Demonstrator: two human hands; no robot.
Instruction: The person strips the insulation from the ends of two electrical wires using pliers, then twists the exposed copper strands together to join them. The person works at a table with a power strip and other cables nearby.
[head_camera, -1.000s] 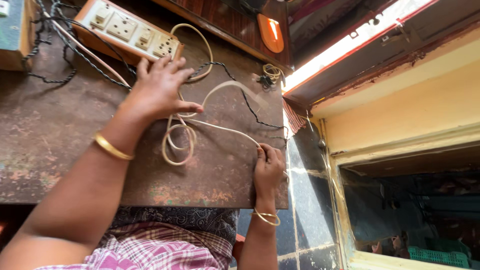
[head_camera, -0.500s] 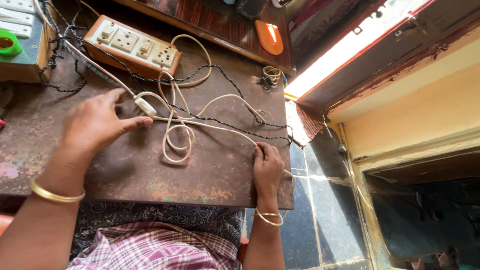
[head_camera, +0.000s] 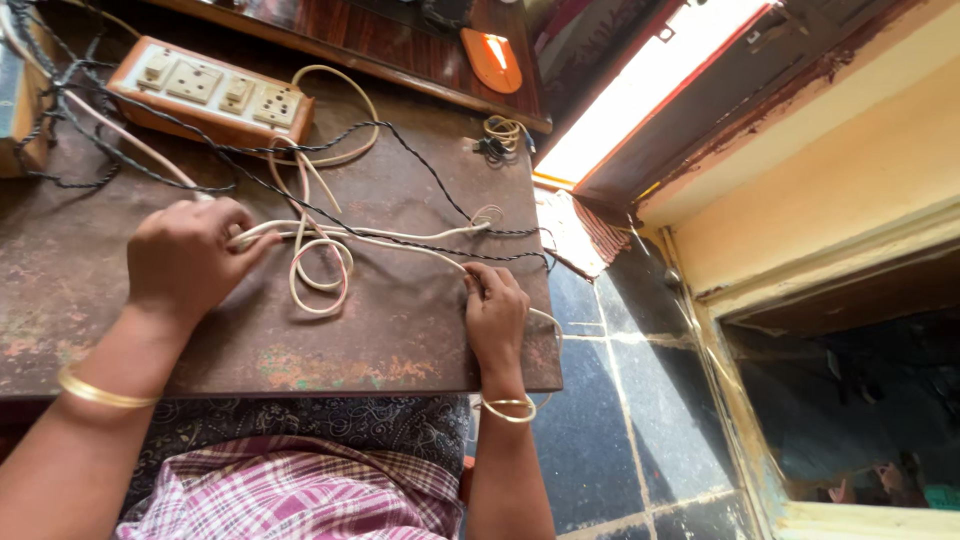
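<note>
Left hand (head_camera: 190, 258) closed in a grip on the cream cable (head_camera: 400, 240), knuckles up, on the rusty brown table (head_camera: 300, 350). Right hand (head_camera: 495, 315) presses the same cable down near the table's right edge, fingers together on it. Cable loops between the hands. Switch-and-socket board (head_camera: 210, 95) lies beyond; black twisted wire (head_camera: 420, 165) crosses the cable.

Left hand (head_camera: 185, 260) grips cream cord (head_camera: 380, 238) on rusty desk (head_camera: 300, 350); right hand (head_camera: 495, 315) pins cord near edge; switchboard (head_camera: 215, 90) behind.
</note>
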